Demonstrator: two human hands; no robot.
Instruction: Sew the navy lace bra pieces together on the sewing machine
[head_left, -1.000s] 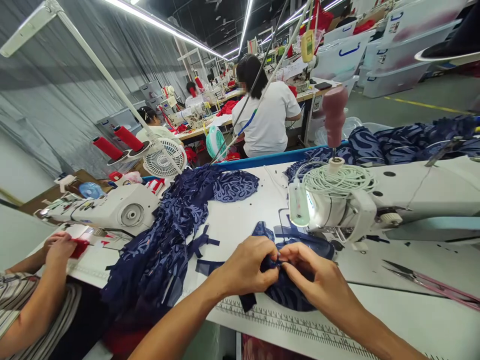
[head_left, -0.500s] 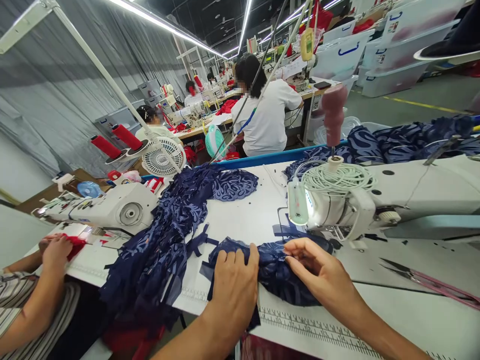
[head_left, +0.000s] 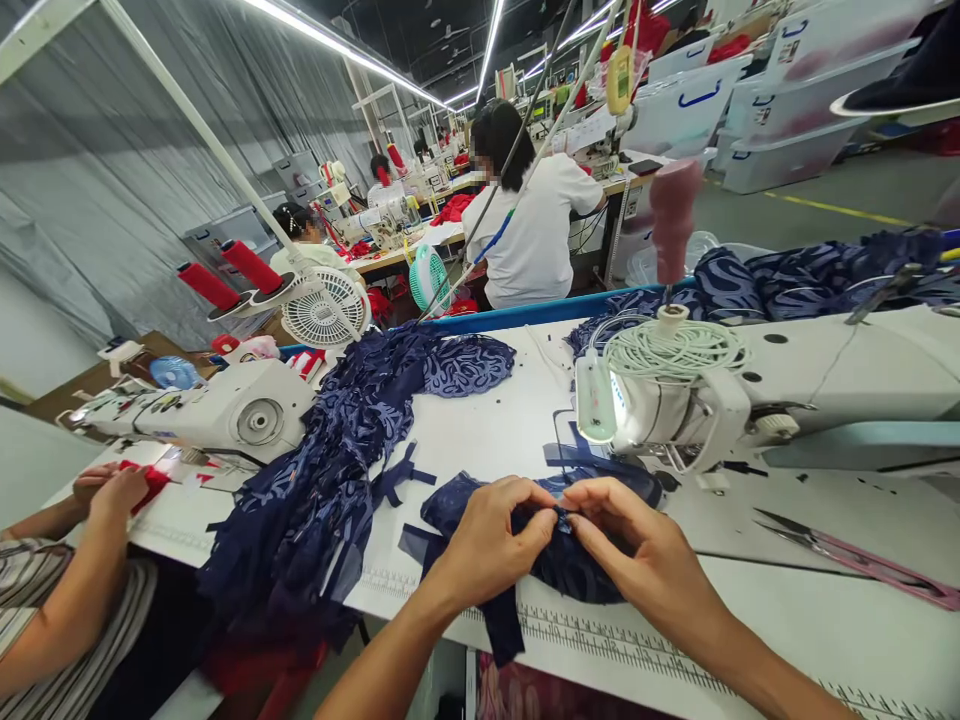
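What changed: half a second back the left hand (head_left: 491, 545) lay flat on the cloth with its fingers out. Now it's curled up again, fingertip to fingertip with the right hand (head_left: 637, 545).
Left hand: thumb and forefinger pinch the top edge of the navy lace piece (head_left: 448, 503), other fingers tucked under.
Right hand: same deal, pinching that edge right beside the left one's fingertips, wrist coming in from the lower right.
Navy lace piece: bunched on the white table (head_left: 495, 430) near the front edge, under both hands, just in front of the sewing machine (head_left: 757, 395). One dark strip hangs over the printed ruler strip (head_left: 600, 650) and off the table.
Sewing machine: white, lamp lit on its left end, a coil of pale cord (head_left: 675, 350) on top with a dusty-pink thread cone (head_left: 673, 215) standing above it.
Scissors (head_left: 847, 560): lying flat on the table to the right, well apart from the hands.
Fabric heap (head_left: 337, 470): big pile of the same navy stuff left of the hands, spilling over the table edge.
Co-worker: at far left another person's hand (head_left: 112, 495) is on a small red piece (head_left: 154, 480) by a second white machine (head_left: 217, 410).
Background: a small white fan (head_left: 326, 310) stands behind, and a person in a white shirt (head_left: 536, 235) sits facing away.
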